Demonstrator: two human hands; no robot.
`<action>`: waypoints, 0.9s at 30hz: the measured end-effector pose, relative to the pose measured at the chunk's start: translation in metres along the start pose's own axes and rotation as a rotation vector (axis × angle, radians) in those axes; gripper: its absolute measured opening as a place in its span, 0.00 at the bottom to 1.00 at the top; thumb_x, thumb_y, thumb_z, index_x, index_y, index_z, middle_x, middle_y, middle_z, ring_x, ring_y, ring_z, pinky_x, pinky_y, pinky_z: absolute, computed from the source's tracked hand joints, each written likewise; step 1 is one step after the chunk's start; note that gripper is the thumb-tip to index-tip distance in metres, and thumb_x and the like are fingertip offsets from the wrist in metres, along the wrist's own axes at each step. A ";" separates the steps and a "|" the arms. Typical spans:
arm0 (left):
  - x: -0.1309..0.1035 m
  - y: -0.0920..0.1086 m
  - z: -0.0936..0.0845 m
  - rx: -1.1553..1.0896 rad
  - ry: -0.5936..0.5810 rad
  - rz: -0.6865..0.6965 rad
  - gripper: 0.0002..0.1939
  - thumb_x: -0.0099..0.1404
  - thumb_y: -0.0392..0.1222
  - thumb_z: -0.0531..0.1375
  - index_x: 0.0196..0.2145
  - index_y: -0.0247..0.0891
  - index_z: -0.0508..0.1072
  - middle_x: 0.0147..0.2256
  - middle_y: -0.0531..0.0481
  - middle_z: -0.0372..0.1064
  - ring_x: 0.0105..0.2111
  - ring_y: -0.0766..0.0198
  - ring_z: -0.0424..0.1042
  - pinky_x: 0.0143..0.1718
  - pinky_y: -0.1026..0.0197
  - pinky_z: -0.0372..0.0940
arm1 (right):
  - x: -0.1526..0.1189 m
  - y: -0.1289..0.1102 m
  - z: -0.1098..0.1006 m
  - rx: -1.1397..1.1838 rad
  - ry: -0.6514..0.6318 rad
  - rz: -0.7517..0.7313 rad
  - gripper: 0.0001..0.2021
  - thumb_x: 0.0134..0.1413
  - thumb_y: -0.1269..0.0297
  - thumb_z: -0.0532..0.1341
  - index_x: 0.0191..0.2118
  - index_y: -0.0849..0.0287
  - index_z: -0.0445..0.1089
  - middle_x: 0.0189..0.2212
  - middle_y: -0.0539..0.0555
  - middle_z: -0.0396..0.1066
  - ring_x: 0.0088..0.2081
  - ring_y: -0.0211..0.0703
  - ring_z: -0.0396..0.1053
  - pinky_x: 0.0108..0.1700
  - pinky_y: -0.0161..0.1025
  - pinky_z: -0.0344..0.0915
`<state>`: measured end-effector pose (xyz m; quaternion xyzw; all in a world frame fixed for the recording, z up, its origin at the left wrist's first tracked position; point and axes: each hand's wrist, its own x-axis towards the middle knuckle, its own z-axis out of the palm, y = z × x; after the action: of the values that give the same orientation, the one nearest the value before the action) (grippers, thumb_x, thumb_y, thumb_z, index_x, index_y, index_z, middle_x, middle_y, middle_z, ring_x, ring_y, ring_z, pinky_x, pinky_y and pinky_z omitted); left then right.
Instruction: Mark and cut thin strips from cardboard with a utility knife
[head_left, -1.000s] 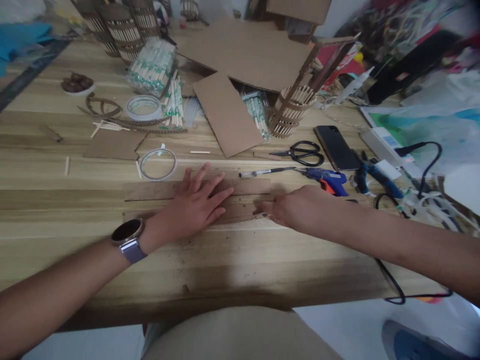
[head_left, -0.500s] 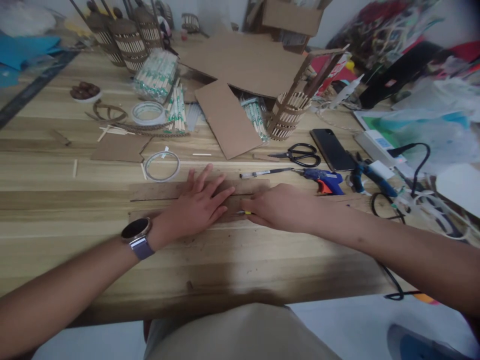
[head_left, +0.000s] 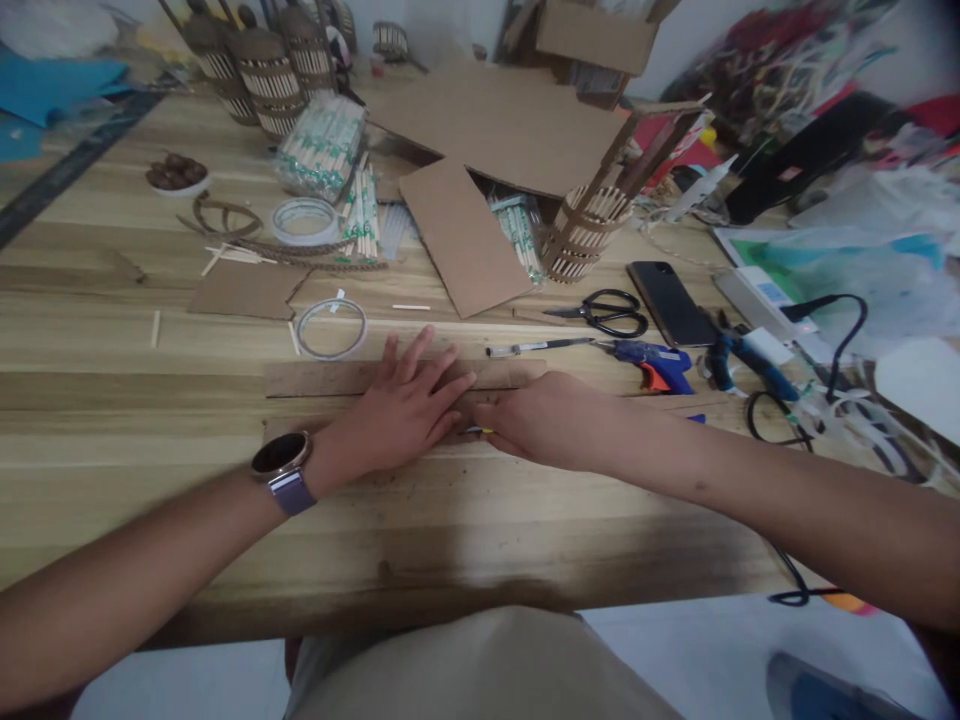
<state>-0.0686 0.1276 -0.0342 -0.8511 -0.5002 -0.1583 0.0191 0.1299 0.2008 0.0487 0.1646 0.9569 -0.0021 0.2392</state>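
My left hand [head_left: 409,410] lies flat with spread fingers across two brown cardboard strips, pressing them on the wooden table. The upper strip [head_left: 315,379] runs left to right above the lower strip [head_left: 281,430], which is partly hidden by my hand and wrist. My right hand [head_left: 544,420] is closed around a craft knife [head_left: 486,431]; only a short piece of yellow and a thin blade show at its fingers. The blade points left, low over the lower strip, close to my left fingertips. Whether it touches the cardboard I cannot tell.
Beyond my hands lie a pen [head_left: 536,347], a blue glue gun [head_left: 649,362], black-handled scissors [head_left: 615,313], a phone [head_left: 671,303] and a tape roll [head_left: 330,328]. A stick basket [head_left: 585,235] stands behind, near cardboard sheets [head_left: 465,240]. Cables [head_left: 780,420] tangle at the right.
My right hand has slid slightly left with the craft knife, nearer my left fingers. My left hand stays on the strips. The whole view has shifted a little.
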 end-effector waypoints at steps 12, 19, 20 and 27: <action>-0.001 -0.001 -0.001 0.018 -0.021 -0.007 0.22 0.77 0.46 0.52 0.63 0.38 0.69 0.66 0.37 0.59 0.70 0.33 0.42 0.65 0.23 0.41 | -0.013 0.009 0.000 0.011 -0.097 0.093 0.16 0.65 0.71 0.56 0.55 0.51 0.72 0.32 0.54 0.80 0.30 0.45 0.76 0.25 0.37 0.48; -0.003 -0.002 0.001 0.005 0.002 0.010 0.22 0.77 0.45 0.51 0.63 0.37 0.69 0.66 0.36 0.59 0.70 0.33 0.41 0.66 0.23 0.40 | -0.033 0.022 0.010 0.000 -0.095 0.139 0.18 0.65 0.71 0.56 0.56 0.49 0.72 0.35 0.55 0.81 0.31 0.47 0.76 0.24 0.37 0.49; -0.003 -0.002 0.001 0.005 0.006 0.008 0.21 0.77 0.45 0.51 0.62 0.37 0.69 0.66 0.36 0.59 0.71 0.34 0.41 0.66 0.23 0.40 | -0.035 0.022 0.012 -0.001 -0.083 0.146 0.18 0.65 0.72 0.55 0.56 0.50 0.72 0.35 0.55 0.81 0.30 0.47 0.76 0.24 0.37 0.50; -0.003 -0.003 0.002 0.001 0.011 0.011 0.21 0.77 0.44 0.51 0.62 0.36 0.70 0.66 0.35 0.60 0.71 0.34 0.42 0.66 0.23 0.39 | -0.050 0.043 0.015 0.038 -0.108 0.142 0.19 0.66 0.69 0.55 0.59 0.52 0.72 0.40 0.58 0.81 0.35 0.50 0.77 0.29 0.38 0.57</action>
<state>-0.0719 0.1264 -0.0370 -0.8530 -0.4954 -0.1627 0.0230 0.1922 0.2240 0.0617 0.2360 0.9284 -0.0121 0.2868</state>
